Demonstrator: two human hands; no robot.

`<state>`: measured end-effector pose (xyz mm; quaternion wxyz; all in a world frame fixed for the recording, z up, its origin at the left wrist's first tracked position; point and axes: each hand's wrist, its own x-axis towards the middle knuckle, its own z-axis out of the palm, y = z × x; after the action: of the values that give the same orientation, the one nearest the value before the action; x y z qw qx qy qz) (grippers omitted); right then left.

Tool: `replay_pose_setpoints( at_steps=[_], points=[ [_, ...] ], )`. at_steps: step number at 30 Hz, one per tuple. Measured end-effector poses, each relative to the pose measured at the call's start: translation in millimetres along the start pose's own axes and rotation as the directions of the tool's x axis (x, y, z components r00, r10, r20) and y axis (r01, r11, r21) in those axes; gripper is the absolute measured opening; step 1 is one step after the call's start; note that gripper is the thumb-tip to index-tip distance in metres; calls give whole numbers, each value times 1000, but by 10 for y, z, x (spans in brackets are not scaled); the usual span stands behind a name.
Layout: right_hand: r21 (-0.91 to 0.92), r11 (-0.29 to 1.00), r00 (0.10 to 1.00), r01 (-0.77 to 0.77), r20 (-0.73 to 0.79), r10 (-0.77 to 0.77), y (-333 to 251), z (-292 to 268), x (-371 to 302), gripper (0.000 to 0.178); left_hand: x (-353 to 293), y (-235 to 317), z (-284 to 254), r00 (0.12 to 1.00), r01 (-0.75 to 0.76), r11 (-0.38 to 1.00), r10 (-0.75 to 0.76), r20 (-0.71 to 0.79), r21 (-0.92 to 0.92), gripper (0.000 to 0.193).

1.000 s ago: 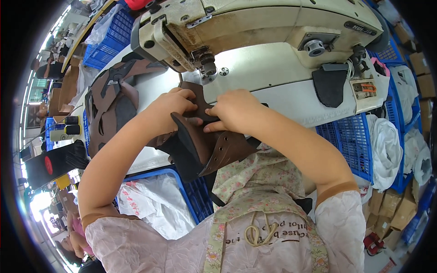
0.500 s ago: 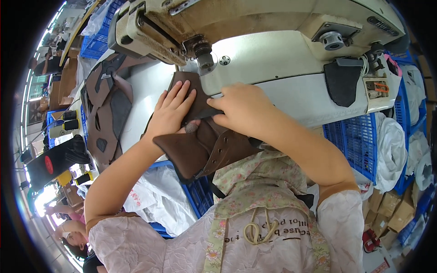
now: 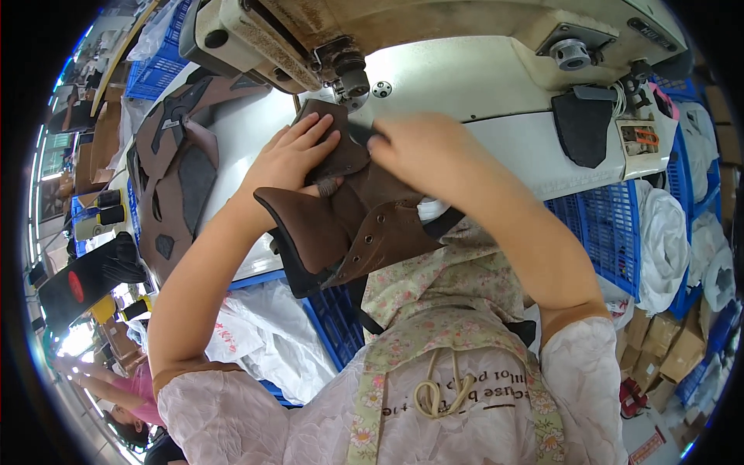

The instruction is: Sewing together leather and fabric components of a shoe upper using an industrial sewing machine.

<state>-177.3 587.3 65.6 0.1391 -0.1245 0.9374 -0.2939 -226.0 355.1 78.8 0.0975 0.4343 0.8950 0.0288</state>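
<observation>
A brown leather shoe upper (image 3: 372, 252) with a row of eyelets and a black lining lies at the front edge of the sewing machine bed. My left hand (image 3: 291, 159) rests on its top panel, fingers stretched out and slightly apart, the tips close to the presser foot (image 3: 353, 77). A grey cover wraps the left thumb, which lies against the fold. My right hand (image 3: 411, 151) is closed at the panel's right side, gripping a dark edge of the upper; motion blurs its fingertips.
The sewing machine arm (image 3: 465, 23) spans the far side. Brown and black cut pieces (image 3: 174, 170) lie on the left. A dark curved piece (image 3: 581, 128) hangs at the right. Blue crates (image 3: 597, 232) with white bags (image 3: 663, 256) stand below. Another person (image 3: 139, 395) sits at lower left.
The upper and my left hand have shifted away from me, closer to the presser foot. My right hand has moved slightly farther up and right, with a dark edge raised at its fingers.
</observation>
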Motion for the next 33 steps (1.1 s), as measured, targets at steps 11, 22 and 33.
replay_pose_setpoints(
  at_steps=[11,22,33],
  points=[
    [108,992,924,66,-383,-20,235,157,209,11,-31,67,35,999,-41,983,40,8,182,78],
    [-277,961,961,24,-257,-98,222,-116,379,11,-12,98,52,1000,-23,980,26,-12,200,64],
    [245,969,972,32,216,-87,413,-444,385,33,-13,56,64,998,-52,975,58,-24,216,64]
  ],
)
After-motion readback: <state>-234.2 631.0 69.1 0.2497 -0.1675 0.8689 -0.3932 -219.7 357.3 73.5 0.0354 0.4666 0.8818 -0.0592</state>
